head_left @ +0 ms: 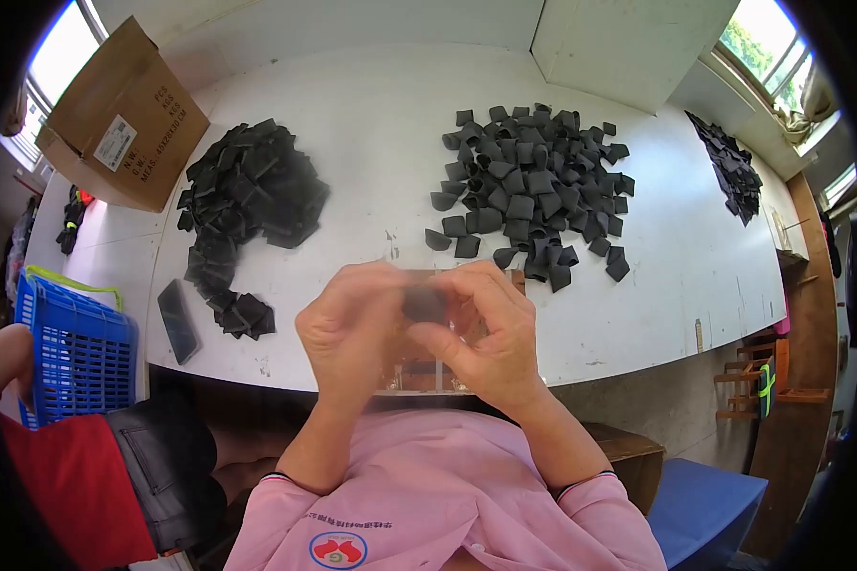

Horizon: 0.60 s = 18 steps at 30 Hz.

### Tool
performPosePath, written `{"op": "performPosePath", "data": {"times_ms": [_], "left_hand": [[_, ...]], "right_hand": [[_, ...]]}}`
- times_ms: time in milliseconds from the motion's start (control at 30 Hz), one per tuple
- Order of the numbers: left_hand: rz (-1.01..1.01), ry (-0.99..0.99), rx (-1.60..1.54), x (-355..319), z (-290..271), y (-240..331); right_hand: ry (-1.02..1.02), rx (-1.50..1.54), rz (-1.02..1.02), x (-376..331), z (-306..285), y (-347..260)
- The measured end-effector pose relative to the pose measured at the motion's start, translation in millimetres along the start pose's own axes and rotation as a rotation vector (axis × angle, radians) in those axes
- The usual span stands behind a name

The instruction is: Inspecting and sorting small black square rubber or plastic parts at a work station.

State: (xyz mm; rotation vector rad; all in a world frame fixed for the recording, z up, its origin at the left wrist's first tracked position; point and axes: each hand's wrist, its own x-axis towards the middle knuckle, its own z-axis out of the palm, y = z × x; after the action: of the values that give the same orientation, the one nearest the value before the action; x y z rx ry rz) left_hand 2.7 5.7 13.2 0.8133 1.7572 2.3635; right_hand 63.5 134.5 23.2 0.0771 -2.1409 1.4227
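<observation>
Above the near edge of the table, my right hand (493, 328) pinches a small black fabric piece (424, 303) between thumb and fingers. My left hand (345, 319) is curled close against the piece's left side. Motion smears its fingers, so their grip is unclear. Beneath both hands sits a brownish board or fixture (409, 373), mostly covered by them. Beyond my right hand spreads a pile of curled, loop-like black pieces (533, 181). A heap of flat black pieces (257, 186) lies to the far left and trails toward me.
A dark phone (177, 322) rests at the table's left edge. Behind it stands a cardboard box (124, 114). A blue basket (81, 352) and a person in red (76, 485) are at my left. More black strips (725, 167) lie far right; a blue seat (704, 509) stands nearer.
</observation>
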Motion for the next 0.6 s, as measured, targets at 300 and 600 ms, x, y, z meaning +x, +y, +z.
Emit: {"op": "performPosePath", "data": {"times_ms": [300, 600], "left_hand": [[-0.164, 0.053, -0.471, -7.9, -6.2, -13.2], [0.179, -0.175, 0.360, 9.5, -7.9, -5.9]], "right_hand": [[0.066, -0.071, -0.070, -0.8, 6.8, 12.6], [0.004, -0.085, -0.097, -1.6, 3.5, 11.2]]}}
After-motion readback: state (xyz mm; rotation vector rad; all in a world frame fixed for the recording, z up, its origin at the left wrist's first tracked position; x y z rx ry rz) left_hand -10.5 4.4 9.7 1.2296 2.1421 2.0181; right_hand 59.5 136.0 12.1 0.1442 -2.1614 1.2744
